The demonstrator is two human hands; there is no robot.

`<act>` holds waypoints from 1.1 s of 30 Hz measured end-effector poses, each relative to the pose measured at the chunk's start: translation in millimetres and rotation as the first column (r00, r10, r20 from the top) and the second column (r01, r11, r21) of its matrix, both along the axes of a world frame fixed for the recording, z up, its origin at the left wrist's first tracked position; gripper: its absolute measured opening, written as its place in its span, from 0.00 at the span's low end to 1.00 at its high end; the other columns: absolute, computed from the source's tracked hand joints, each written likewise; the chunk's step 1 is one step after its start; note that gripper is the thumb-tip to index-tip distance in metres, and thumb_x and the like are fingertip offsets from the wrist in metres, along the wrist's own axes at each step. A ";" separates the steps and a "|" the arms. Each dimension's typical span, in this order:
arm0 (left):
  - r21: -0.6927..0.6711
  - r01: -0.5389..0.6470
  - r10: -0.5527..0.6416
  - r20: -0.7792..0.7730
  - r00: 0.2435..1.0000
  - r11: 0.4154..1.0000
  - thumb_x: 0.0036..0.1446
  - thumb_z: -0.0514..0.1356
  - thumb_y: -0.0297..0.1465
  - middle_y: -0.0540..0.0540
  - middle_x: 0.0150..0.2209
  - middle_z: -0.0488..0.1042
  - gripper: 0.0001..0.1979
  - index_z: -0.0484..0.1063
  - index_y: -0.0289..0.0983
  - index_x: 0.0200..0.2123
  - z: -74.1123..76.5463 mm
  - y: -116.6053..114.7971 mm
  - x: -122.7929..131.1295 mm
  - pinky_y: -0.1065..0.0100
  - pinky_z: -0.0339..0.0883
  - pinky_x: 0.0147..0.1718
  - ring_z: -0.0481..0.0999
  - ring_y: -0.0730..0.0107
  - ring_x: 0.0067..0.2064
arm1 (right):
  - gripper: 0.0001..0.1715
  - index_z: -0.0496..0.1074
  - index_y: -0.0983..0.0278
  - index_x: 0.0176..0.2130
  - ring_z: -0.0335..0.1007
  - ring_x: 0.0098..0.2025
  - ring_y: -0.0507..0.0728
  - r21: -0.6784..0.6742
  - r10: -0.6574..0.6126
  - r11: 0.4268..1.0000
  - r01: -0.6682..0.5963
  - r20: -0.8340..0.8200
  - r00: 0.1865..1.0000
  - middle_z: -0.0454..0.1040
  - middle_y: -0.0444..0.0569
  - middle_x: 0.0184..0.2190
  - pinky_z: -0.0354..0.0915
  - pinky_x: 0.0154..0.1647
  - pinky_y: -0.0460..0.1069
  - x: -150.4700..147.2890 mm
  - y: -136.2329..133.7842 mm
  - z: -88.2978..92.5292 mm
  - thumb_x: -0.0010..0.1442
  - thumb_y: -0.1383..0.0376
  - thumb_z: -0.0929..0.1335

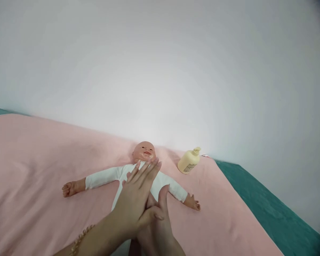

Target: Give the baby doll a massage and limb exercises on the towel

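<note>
Pale wall (160, 71) behind; pink cloth (216, 206) with shallow creases laid over a green surface (256, 188), which shows at the right and far left. One container noted: a pale yellow pump bottle (188, 162), standing on the cloth near the wall, dark print on its side, pump head fitted. Its walls are opaque; contents and fill level cannot be determined. Doll (126, 168) in a white garment lies on its back on the cloth, head toward the wall, arms out to either side, bottle near its head. Both hands are above its torso, palm against palm. Left hand (132, 199), back uppermost, bracelet (81, 238) above the wrist: fingers extended, narrow gaps between them, thumb angled across the other hand. Right hand (158, 229) beneath: thumb raised clear, fingers largely hidden, tips showing past the left hand's edge. Neither hand grips an object.
</note>
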State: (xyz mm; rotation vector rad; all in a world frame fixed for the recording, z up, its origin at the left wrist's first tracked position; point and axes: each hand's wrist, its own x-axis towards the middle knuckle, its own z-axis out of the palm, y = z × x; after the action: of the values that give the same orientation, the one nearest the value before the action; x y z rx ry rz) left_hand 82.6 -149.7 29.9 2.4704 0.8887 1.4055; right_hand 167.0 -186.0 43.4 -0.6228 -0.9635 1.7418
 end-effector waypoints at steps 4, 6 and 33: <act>-0.029 0.082 -0.082 -0.015 0.996 0.996 0.63 0.45 0.55 0.40 0.68 0.56 0.39 0.41 0.44 0.71 2.4 14.3 -11.9 0.50 0.44 0.66 0.54 0.54 0.69 | 0.63 0.51 0.58 0.69 0.50 0.69 0.66 0.100 0.103 0.989 -0.111 0.079 0.992 0.51 0.52 0.70 0.50 0.68 0.64 37.5 13.2 15.1 0.50 0.26 0.45; -0.129 0.190 -0.174 0.125 0.977 0.973 0.64 0.43 0.55 0.40 0.68 0.56 0.37 0.48 0.42 0.70 5.2 21.6 -22.0 0.54 0.52 0.64 0.55 0.54 0.68 | 0.63 0.44 0.53 0.70 0.47 0.70 0.66 0.299 0.066 0.941 -0.160 0.300 0.952 0.43 0.48 0.72 0.46 0.69 0.65 65.2 23.1 21.6 0.47 0.24 0.51; -0.530 0.457 -0.496 0.076 0.865 0.715 0.66 0.50 0.49 0.47 0.43 0.81 0.23 0.79 0.43 0.47 44.2 17.5 -60.8 0.66 0.70 0.47 0.79 0.61 0.45 | 0.42 0.39 0.55 0.71 0.19 0.73 0.59 0.314 -0.345 0.817 -0.483 0.938 0.028 0.26 0.42 0.72 0.27 0.71 0.65 72.1 62.2 -27.5 0.67 0.42 0.53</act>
State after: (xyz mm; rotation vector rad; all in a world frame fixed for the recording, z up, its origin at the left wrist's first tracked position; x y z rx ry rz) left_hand 21.8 -132.2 74.0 2.1004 0.4903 0.7597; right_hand 239.1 -123.9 15.9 -1.4827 -2.4953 0.5918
